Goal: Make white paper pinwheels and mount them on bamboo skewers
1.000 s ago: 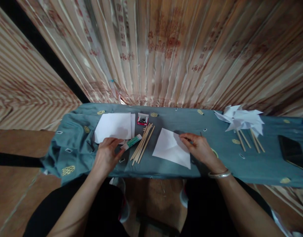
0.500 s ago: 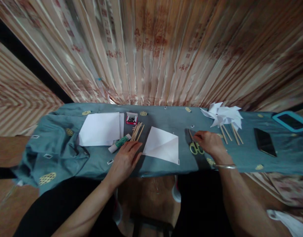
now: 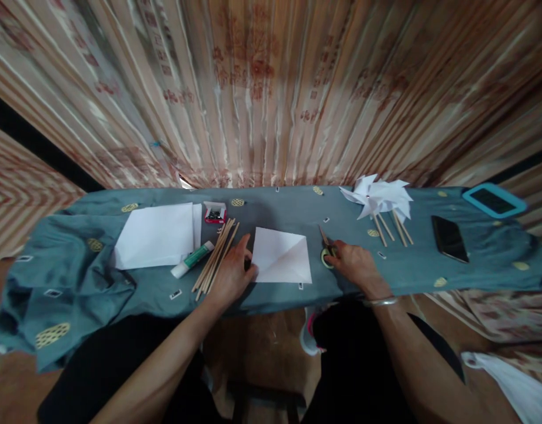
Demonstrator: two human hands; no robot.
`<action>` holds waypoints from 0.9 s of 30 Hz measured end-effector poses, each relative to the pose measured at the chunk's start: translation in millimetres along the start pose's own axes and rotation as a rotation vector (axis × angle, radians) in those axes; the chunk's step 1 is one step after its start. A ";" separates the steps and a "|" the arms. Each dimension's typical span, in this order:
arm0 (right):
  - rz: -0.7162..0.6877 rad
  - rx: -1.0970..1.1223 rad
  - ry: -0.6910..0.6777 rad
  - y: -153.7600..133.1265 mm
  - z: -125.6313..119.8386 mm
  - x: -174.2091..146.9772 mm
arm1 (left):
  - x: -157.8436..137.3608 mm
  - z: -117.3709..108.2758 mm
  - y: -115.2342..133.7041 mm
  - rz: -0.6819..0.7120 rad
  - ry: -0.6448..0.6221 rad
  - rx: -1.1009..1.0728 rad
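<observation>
The sheet [image 3: 280,256] has turned slightly since the earlier frame. Left of it lie glue [image 3: 192,259] and sticks [image 3: 212,259], then the left hand [image 3: 233,274], thumb and fingers spread at the sheet's edge, contact unclear. Right of the sheet lie scissors [image 3: 324,237], handles partly hidden by the right hand [image 3: 358,268]; I cannot tell whether it pinches.

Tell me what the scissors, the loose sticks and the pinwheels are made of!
Scissors: probably metal blades, thin and tapering to a point, with yellow-green handles that look like plastic.
Loose sticks: seemingly bare wood or bamboo, pale tan and dull; I can't tell which.
Pinwheels: likely paper, white and matte, by their thin, folded vanes.
</observation>
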State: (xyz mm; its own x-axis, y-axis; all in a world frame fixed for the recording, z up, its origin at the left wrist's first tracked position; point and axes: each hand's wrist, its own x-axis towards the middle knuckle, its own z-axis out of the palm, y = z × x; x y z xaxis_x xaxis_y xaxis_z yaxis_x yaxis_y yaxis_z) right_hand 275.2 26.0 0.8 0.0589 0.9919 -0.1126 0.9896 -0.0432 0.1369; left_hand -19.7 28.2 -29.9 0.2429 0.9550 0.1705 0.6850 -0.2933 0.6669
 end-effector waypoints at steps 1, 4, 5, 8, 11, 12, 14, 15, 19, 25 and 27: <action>0.004 0.028 0.005 0.9 0.1 0.3 | 2.2 1.0 2.2 -0.032 0.003 -0.065; 0.036 0.222 0.045 7.1 1.1 3.0 | 10.0 -1.9 5.5 -0.102 0.069 -0.231; 0.058 0.352 0.061 9.2 1.4 4.3 | 12.7 -4.8 4.9 -0.112 0.110 -0.268; 0.121 0.945 0.034 10.0 0.6 7.9 | 19.9 -17.7 -0.5 -0.109 0.243 -0.341; 0.121 1.525 -0.123 -1.8 -4.3 9.5 | 24.0 -33.8 -5.6 -0.114 0.337 -0.384; 0.108 1.664 -0.171 -8.2 -6.7 9.5 | 24.8 -39.3 -6.2 -0.124 0.369 -0.401; 0.074 1.866 -0.240 -22.5 -11.6 8.8 | 25.7 -49.5 -5.7 -0.152 0.431 -0.444; 0.056 1.937 -0.263 -29.6 -13.9 8.5 | 26.0 -54.1 -4.9 -0.166 0.459 -0.469; -0.001 2.075 -0.300 -49.6 -20.4 10.9 | 26.4 -66.8 -1.8 -0.199 0.524 -0.552; 0.010 2.097 -0.244 -54.8 -32.3 27.5 | 26.4 -73.0 -1.2 -0.226 0.553 -0.632; 0.040 2.139 -0.199 -58.5 -38.3 32.4 | 25.7 -73.9 -0.4 -0.234 0.536 -0.645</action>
State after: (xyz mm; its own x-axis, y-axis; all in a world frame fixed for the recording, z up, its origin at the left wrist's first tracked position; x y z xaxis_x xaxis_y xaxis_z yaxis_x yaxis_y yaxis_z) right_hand 214.2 65.2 26.8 -0.0534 0.9710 -0.2328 -0.4283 -0.2329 -0.8731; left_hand -64.5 56.3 27.8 -0.3226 0.9278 0.1875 0.1147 -0.1583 0.9807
